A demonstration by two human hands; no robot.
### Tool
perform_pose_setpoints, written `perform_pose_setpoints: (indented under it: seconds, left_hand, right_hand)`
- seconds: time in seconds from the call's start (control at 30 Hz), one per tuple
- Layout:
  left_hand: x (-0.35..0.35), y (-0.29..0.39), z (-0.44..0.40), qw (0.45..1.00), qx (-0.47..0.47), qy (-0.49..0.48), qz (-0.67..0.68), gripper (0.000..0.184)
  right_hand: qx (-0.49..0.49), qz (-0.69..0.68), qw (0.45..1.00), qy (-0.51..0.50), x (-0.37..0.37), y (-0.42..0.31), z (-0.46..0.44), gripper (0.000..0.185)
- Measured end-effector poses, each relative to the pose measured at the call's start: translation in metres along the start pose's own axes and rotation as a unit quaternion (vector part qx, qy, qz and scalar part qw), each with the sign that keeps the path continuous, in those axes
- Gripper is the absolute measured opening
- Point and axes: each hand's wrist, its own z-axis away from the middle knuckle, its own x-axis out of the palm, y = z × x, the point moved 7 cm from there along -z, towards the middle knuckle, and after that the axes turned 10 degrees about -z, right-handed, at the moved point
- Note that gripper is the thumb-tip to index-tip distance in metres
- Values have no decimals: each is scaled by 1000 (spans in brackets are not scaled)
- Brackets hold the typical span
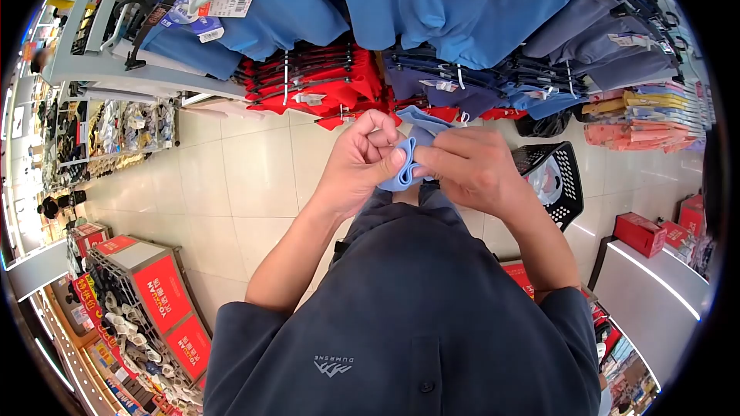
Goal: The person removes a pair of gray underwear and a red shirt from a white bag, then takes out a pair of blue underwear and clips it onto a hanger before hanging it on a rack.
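While the light-blue cloth (pixel 400 172) bends into soft, rounded loops at its near end, it's held up between both hands over the glossy tile floor (pixel 258 185). Left hand (pixel 358 156) pinches it, thumb against fingers; right hand (pixel 476 163) grips the other side, fingers curled. Nearby black holey plastic basket (pixel 571 185) has see-through stuff (pixel 546 185) inside, can't tell what.

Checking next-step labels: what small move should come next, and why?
Probably ease the blue cloth flatter with the right hand, the left hand anchoring it: its near edge curls in loops, and both hands already pinch it.
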Motion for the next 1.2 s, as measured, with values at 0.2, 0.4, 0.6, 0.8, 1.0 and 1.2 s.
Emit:
perform_pose_setpoints:
  seconds: [0.2,0.4,0.6,0.8,1.0,1.2]
  left_hand:
    - [-6,1,10,996,17,63,-68,28]
    - [-13,17,23,979,15,80,-188,25]
    - [-8,29,24,961,57,92,-253,21]
    - [-9,27,22,974,28,88,-209,17]
    - [0,23,18,984,-10,72,-162,19]
    - [-6,24,19,986,5,88,-139,16]
  right_hand:
    - [24,2,999,25,-5,0,3,25]
    - [83,-28,995,38,-12,10,10,18]
    - [148,-129,981,-5,-10,18,16,17]
    - [187,-195,962,-24,8,28,25,19]
    - [202,-239,950,-8,3,25,22,17]
    - [169,-203,964,9,-1,23,21,13]
